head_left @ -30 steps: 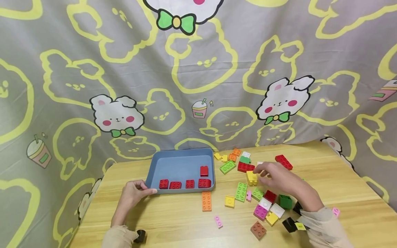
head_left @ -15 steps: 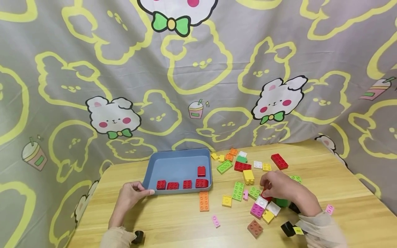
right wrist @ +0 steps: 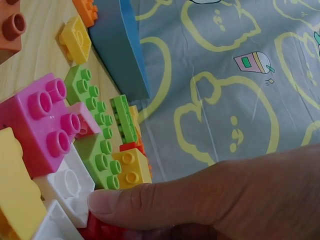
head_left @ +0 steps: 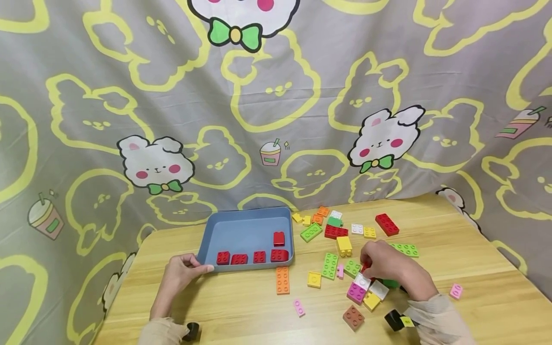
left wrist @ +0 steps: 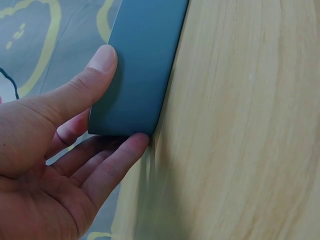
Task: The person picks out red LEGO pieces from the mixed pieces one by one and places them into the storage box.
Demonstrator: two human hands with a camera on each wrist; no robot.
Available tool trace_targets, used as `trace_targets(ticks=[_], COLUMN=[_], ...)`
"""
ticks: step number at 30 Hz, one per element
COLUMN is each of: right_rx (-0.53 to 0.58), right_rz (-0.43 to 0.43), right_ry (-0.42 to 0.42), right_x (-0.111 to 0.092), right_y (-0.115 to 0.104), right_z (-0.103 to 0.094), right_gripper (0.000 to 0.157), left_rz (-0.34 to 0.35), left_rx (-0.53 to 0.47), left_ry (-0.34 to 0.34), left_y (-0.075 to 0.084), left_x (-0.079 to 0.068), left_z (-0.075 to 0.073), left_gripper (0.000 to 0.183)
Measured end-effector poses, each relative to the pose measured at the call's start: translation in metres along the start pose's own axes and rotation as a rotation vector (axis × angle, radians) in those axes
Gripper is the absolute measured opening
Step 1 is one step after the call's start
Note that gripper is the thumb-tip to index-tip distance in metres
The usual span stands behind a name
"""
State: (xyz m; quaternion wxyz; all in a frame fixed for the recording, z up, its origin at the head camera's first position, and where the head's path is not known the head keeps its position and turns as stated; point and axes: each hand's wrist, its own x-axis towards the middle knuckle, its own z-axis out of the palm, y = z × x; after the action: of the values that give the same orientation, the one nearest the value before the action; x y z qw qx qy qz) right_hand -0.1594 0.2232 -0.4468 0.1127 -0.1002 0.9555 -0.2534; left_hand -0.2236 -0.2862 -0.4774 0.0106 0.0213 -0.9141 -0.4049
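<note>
At the near left corner of a blue tray (head_left: pixel 241 230), my left hand (head_left: pixel 180 273) grips the wall. In the left wrist view the thumb lies along the tray's outer side (left wrist: pixel 142 70) and the other fingers bend round its corner. Several red toy bricks (head_left: pixel 259 257) sit inside along the near wall, one a bit farther back. On the right, my right hand (head_left: pixel 385 263) pinches a red brick (right wrist: pixel 102 230) at the edge of a cluster, mostly hidden under the thumb. Right beside it are a white brick (right wrist: pixel 70 185) and a magenta brick (right wrist: pixel 42 125).
Around the right hand lie loose bricks: a yellow one (head_left: pixel 344 246), a light green one (head_left: pixel 329 266), a long red one (head_left: pixel 386 224) and a brown one (head_left: pixel 353 317). An orange brick (head_left: pixel 282 281) lies by the tray's near edge. A patterned curtain (head_left: pixel 276 120) hangs behind the table.
My right hand has moved from beside the yellow brick down toward the near cluster and taken hold of a red brick there. The left hand keeps its grip on the tray corner.
</note>
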Motion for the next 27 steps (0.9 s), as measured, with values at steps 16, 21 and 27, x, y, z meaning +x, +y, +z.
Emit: trace_targets(ticks=[16, 21, 27], right_rx=[-0.034, -0.017, -0.032], right_rz=[-0.074, -0.066, -0.123], right_ry=[0.057, 0.069, 0.13], right_x=[-0.003, -0.007, -0.007], right_y=[-0.003, -0.011, -0.014], right_z=[-0.007, -0.012, -0.016], right_gripper=[0.012, 0.018, 0.026], left_rz=[-0.006, -0.002, -0.004], left_rx=[-0.001, -0.003, -0.021], left_ry=[0.0, 0.008, 0.002], left_y=[-0.005, -0.004, -0.003], left_x=[0.001, 0.001, 0.0], left_z=[0.0, 0.0, 0.0], left_gripper=[0.037, 0.037, 0.037])
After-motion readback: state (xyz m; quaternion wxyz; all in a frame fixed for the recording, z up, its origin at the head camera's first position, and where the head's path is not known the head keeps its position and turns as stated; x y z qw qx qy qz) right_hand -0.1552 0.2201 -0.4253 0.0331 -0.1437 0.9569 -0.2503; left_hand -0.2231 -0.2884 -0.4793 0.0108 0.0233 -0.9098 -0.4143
